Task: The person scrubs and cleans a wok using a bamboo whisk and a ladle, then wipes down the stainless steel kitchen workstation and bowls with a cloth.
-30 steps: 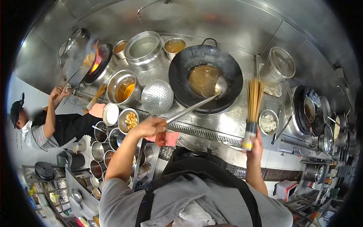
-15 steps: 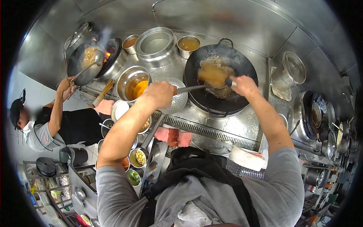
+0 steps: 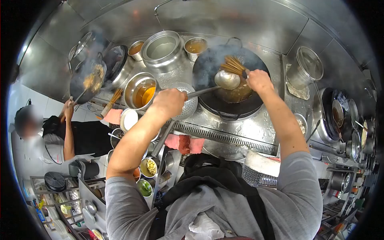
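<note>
My left hand (image 3: 169,102) is wrapped round the handle of a ladle (image 3: 227,80), whose bowl sits over the black wok (image 3: 204,66). In my right hand (image 3: 259,81) is a bundled bamboo brush (image 3: 234,66), its bristles spread above the ladle bowl. Brownish liquid (image 3: 236,94) lies in the wok bottom and steam rises at its left side. Beneath the ladle handle is a perforated skimmer (image 3: 188,105), left of the wok.
A pot of orange oil (image 3: 138,96) and a large steel pot (image 3: 162,48) stand left of the wok. A co-worker (image 3: 52,136) tosses food in another wok (image 3: 86,80) at far left. A strainer (image 3: 310,63) rests at right.
The brush has lifted from the wok bottom, where it was blurred, and the ladle bowl now shows. More steam rises. The co-worker's wok has tilted and shifted.
</note>
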